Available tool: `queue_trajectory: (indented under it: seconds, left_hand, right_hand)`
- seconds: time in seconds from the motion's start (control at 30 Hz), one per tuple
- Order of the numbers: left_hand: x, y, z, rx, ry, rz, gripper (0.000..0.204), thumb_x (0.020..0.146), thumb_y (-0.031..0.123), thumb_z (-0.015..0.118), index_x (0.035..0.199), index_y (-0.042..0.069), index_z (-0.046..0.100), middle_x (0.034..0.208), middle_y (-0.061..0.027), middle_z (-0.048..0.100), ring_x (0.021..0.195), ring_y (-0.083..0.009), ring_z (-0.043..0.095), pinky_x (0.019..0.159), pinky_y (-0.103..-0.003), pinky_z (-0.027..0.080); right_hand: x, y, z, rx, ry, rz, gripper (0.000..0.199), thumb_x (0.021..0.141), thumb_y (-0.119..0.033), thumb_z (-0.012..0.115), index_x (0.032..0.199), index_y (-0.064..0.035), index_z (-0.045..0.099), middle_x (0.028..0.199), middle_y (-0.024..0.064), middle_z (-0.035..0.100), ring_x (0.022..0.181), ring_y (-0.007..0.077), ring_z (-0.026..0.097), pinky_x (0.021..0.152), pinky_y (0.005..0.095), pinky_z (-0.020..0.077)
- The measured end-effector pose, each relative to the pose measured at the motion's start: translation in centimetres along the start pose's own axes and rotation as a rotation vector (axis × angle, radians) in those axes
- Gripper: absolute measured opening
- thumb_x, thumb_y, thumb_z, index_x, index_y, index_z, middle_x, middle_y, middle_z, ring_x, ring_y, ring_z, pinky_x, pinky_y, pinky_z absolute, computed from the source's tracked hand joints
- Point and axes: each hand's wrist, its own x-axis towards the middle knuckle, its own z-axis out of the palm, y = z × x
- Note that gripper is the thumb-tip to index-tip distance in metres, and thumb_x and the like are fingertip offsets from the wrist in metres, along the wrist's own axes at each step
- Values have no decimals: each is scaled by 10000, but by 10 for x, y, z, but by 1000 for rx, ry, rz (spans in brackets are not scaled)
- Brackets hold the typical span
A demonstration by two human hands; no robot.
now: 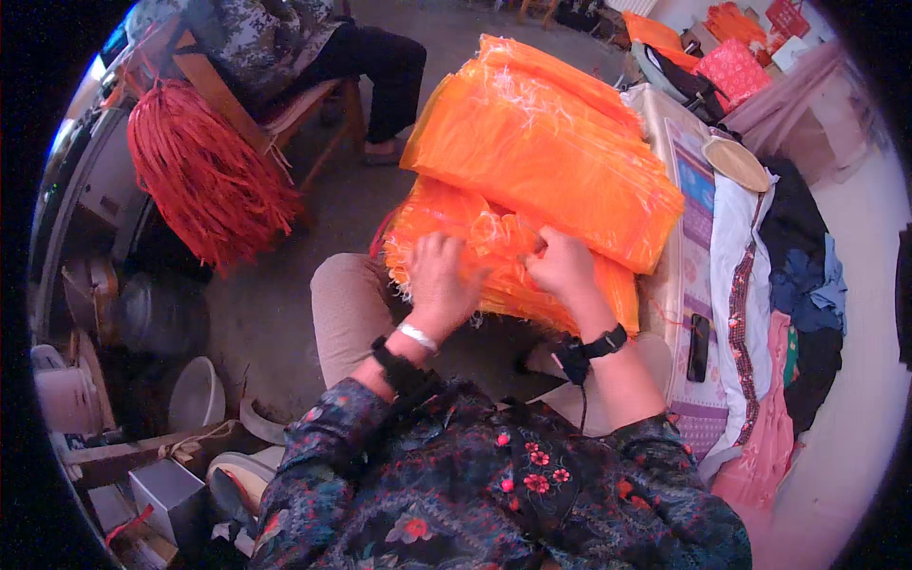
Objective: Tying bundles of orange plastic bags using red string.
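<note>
Lying close in front, probably for easy reach, the folded orange stack overlaps a lower orange bundle. The left hand rests there, grip loosely spread, perhaps steadying it; the right hand curls tightly, seemingly pinching a gathered fold for control.

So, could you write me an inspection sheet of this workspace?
Surface: patterned cloth at right; whatever supports the orange mesh is hidden.
Job's things: orange mesh, folded in layers, edges frayed.
Clutter: dark phone on the cloth; blue garment beyond it.
Hands: left hand open on the mesh; right hand curled there, grip unclear.
Cables: black cable at the right wrist.
Surroundings: seated person; red strands, upper left.
</note>
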Motion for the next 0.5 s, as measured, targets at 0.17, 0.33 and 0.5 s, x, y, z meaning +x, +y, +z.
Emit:
queue_trajectory:
  seconds: [0.17,0.33,0.5]
  left_hand:
    - [26,1,31,194,-99,-70,240,631,232,646,770,55,565,805,-162,561,835,-314,530,735,-425,399]
    - [47,-49,9,121,-72,-232,189,692,192,539,592,32,547,648,-191,574,669,-336,576,589,-440,445]
    - [24,-94,-20,237,-105,-191,131,721,152,488,655,54,545,694,-164,574,683,-336,568,607,-429,453]
  right_hand:
    - [1,-17,12,-120,28,105,163,682,-190,586,740,-43,544,739,156,599,739,313,585,626,374,463]
    - [-28,106,-33,591,412,18,152,667,-75,656,737,-28,530,681,38,584,624,143,556,570,289,451]
    - [-92,197,-49,409,320,334,109,659,-4,617,673,-62,526,596,-2,500,553,104,486,504,254,400]
